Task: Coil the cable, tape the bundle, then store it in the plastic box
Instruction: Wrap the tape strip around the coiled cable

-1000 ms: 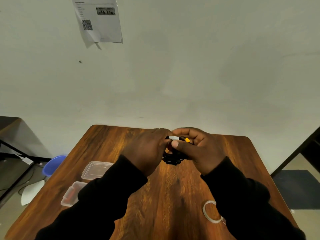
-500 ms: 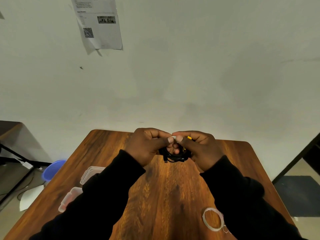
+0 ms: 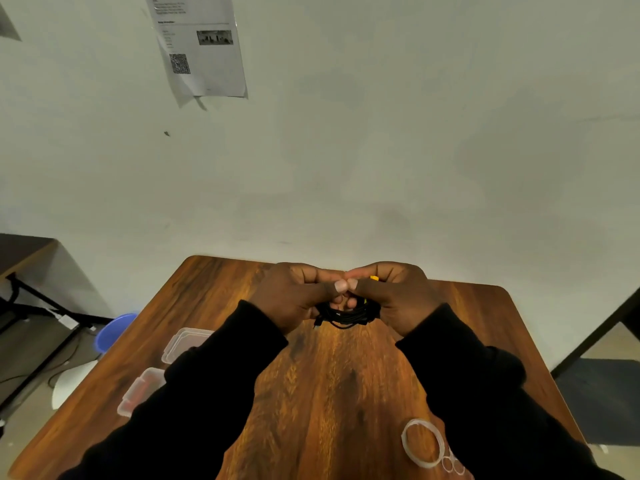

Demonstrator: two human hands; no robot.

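Note:
A coiled black cable bundle (image 3: pixel 346 315) is held above the middle of the wooden table (image 3: pixel 332 393). My left hand (image 3: pixel 294 296) and my right hand (image 3: pixel 398 296) both grip it, thumbs touching on top. A small yellow piece (image 3: pixel 374 278) shows by my right fingers. The upper half of the coil is hidden behind my fingers. A clear tape roll (image 3: pixel 422 443) lies on the table near the front right. A clear plastic box (image 3: pixel 138 393) and its clear lid (image 3: pixel 185 342) sit at the table's left edge, partly hidden by my left sleeve.
A blue bucket (image 3: pixel 114 330) stands on the floor left of the table, beside a black metal frame (image 3: pixel 38 306) and loose wires. A printed sheet (image 3: pixel 201 50) hangs on the wall behind. The wall runs close along the table's far edge.
My hands have closed tighter over the coil and my thumbs have come together on top. The white tape piece seen earlier between my fingers no longer shows. The view has tilted slightly up.

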